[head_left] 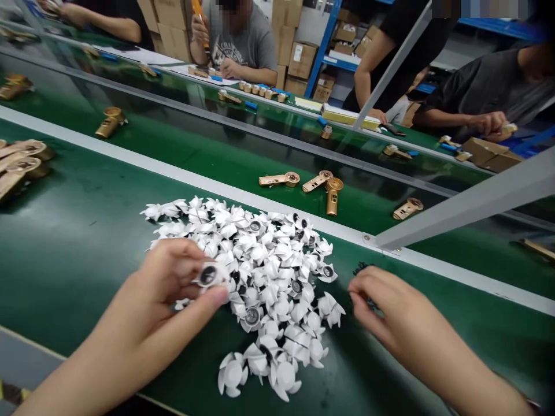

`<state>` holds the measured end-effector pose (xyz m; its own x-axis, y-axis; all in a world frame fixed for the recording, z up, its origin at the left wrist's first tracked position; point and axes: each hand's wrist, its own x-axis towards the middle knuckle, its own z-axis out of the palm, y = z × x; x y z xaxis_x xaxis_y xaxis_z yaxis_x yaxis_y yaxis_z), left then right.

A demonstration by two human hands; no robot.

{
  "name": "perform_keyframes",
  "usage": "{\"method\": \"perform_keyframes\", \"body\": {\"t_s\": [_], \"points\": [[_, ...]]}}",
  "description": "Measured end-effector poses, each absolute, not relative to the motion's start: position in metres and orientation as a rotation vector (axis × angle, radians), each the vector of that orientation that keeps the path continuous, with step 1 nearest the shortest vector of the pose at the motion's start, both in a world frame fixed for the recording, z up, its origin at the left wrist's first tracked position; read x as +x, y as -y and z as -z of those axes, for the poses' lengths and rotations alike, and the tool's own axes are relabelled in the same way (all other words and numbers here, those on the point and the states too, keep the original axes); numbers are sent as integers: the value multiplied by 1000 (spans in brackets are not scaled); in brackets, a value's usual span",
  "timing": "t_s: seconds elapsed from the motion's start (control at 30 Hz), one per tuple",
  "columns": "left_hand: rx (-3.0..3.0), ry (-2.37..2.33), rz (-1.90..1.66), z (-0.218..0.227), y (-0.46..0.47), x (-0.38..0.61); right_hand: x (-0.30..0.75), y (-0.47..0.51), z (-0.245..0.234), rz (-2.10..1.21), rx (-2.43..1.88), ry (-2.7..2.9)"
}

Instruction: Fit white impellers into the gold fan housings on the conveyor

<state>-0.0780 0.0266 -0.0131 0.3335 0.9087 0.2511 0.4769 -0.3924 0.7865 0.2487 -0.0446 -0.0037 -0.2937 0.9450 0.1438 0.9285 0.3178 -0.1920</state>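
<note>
My left hand (173,300) grips a small white fan blade (211,274) between thumb and fingers, its dark round hub turned up. Beneath and beyond it spreads a heap of white fan blades (277,260), some with dark hubs showing, on the green work surface (87,231). To the right of the heap, my right hand (385,306) has its fingertips pinched together. Small black parts (364,268) lie right by those fingers and are partly covered by them. Whatever the right fingertips may hold is hidden.
Gold handheld fan housings (280,179) lie on the green belt (195,156) past a white rail (173,188). More gold housings (21,162) are stacked at left. A slanted metal post (468,202) rises at right. Several people, one in a grey shirt (243,46), work across the line.
</note>
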Motion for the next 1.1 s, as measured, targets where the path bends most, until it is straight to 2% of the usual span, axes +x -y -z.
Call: {"method": "perform_keyframes", "body": {"t_s": [0.13,0.27,0.47,0.67,0.9,1.1], "points": [[1909,-941,-779,-8,-25,-44,203,25,-34,-479,-1438,2086],[1769,-898,-755,-14,-20,-25,165,15,-45,-767,-1184,2052],[1383,-759,-759,-12,-21,-23,167,13,-31,-753,-1229,2028],[1221,-809,-632,-16,-23,-26,170,14,-30,-781,-1292,1987],[1074,-778,-629,-11,-25,-22,177,11,-29,-571,-1207,2160],[1000,-806,-644,-7,-28,-22,176,21,-30,-515,-1212,2151]]}}
